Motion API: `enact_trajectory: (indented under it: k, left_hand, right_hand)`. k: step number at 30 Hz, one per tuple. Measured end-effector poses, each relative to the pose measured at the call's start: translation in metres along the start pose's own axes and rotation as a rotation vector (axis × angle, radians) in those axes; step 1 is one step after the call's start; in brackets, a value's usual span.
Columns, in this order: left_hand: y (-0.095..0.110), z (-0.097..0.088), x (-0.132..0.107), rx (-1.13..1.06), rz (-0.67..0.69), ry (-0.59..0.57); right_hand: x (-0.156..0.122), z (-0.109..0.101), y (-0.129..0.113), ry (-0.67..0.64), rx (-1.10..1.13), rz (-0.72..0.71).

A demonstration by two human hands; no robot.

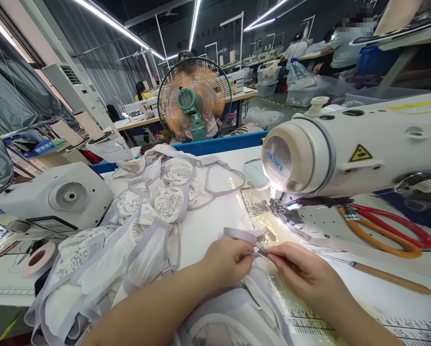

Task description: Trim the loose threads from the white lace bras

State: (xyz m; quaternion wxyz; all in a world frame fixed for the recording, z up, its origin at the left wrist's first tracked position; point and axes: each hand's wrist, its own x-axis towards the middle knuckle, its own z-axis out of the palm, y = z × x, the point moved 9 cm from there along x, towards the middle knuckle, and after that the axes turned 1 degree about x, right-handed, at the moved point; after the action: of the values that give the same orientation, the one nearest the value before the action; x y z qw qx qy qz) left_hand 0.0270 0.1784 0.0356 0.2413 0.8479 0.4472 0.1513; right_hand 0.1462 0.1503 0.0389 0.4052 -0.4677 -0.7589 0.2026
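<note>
Just in front of the sewing machine's lit needle area, my left hand (224,259) is closed, pinching a pale lilac bra strap (241,234) that loops up over its fingers. Facing it, my right hand (305,271) pinches a small grey piece (262,251) between thumb and fingertips; it looks like a strap end, too small to be sure. The two hands are almost touching. Below them a bra (233,317) with lilac edging lies at the table's front edge, partly hidden by my left forearm. The sewing machine (298,154) stands above and to the right.
White lace bras (153,206) are heaped on the left, beside a second machine (67,197) and a tape roll (38,259). Right of my hands lie orange-and-red-handled scissors (384,230) and a wooden-handled tool (391,278). A fan (194,101) stands behind the table; people work farther back.
</note>
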Motion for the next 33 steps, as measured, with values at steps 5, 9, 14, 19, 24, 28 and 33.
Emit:
enact_trajectory:
  k: [5,9,14,19,24,28,33]
  left_hand:
    - [-0.002,-0.001,0.000,0.017,-0.033,0.011]
    - [-0.002,-0.001,0.001,0.030,-0.033,0.013]
    - [-0.002,0.000,0.000,0.031,-0.036,-0.005]
    - [0.000,-0.001,0.000,0.040,-0.033,-0.014]
    - [0.000,-0.002,0.001,-0.103,-0.033,-0.037]
    - [0.000,-0.003,0.001,-0.233,-0.005,-0.068]
    - [0.006,0.000,-0.002,-0.227,0.087,-0.145]
  right_hand:
    - [0.000,-0.004,-0.003,0.041,0.036,-0.011]
    - [0.001,0.001,-0.002,-0.004,0.030,0.000]
    - [0.002,0.002,-0.003,-0.027,0.036,0.013]
    - [0.001,0.004,-0.012,-0.041,-0.061,-0.065]
    - [0.003,0.003,-0.018,0.013,-0.188,-0.123]
    - [0.008,0.005,-0.007,-0.099,0.072,-0.029]
    - [0.010,0.004,-0.010,-0.156,0.156,-0.036]
